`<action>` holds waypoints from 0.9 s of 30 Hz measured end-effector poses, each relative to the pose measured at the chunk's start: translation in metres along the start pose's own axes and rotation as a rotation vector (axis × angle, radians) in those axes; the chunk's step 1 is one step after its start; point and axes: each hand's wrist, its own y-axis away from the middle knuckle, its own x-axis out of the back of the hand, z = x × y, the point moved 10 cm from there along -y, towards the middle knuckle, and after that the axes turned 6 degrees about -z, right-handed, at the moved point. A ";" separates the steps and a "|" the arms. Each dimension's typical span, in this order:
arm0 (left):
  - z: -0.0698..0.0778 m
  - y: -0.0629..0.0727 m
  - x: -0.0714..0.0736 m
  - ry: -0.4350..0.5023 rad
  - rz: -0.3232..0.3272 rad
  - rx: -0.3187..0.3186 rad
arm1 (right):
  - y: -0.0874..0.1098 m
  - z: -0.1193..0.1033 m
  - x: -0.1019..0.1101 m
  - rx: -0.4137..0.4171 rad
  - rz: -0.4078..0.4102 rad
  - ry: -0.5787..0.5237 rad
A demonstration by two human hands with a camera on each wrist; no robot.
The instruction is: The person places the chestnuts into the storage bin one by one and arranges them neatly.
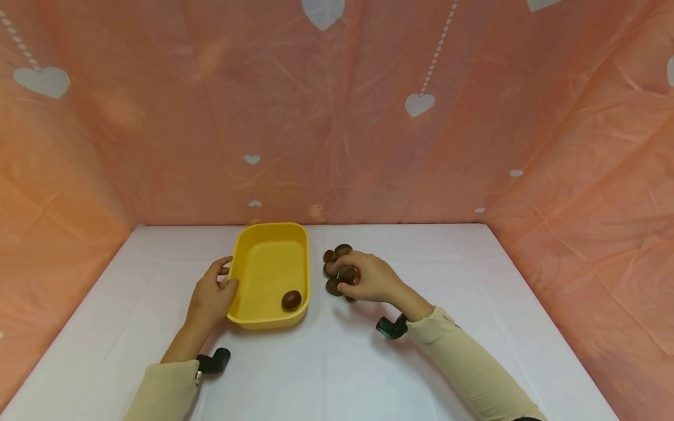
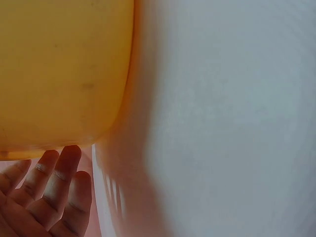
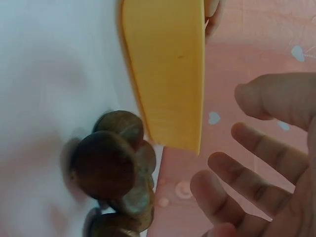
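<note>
The right hand (image 1: 372,278) holds nothing, fingers apart; the left hand (image 1: 206,297), fingers nearly straight, touches the left side of the yellow tray (image 1: 265,266), which runs lengthwise near to far. The nut pile (image 1: 333,286) lies right of it, beneath the right hand; 1 single nut (image 1: 291,300) sits inside, near right. No readable writing.

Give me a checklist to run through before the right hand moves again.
1. Yellow tray open side up: ok.
2. Left hand touching the tray's side: ok.
3. Right hand over the loose brown nuts: ok, at the pile beside the tray.
4. Nut gripped: not ok; the right wrist view shows the hand's fingers spread, with no nut between them.
5. Nut in the tray away from the rim's top: ok, it lies on the floor in the near right corner.
6. Exact count of loose nuts: cannot tell, the right hand hides part of the pile.
</note>
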 end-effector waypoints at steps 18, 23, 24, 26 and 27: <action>0.000 0.000 0.000 0.000 -0.002 0.001 | 0.016 0.022 -0.008 -0.097 0.007 0.090; -0.001 0.000 0.001 -0.002 0.004 0.000 | 0.018 0.026 -0.012 -0.105 0.010 0.130; -0.001 0.000 0.001 0.000 0.005 -0.001 | 0.018 0.027 -0.013 -0.108 0.007 0.133; -0.002 0.000 0.000 0.004 0.003 -0.002 | 0.019 0.029 -0.014 -0.120 0.000 0.121; -0.002 0.000 0.000 0.005 0.003 -0.001 | 0.019 0.029 -0.015 -0.126 -0.003 0.117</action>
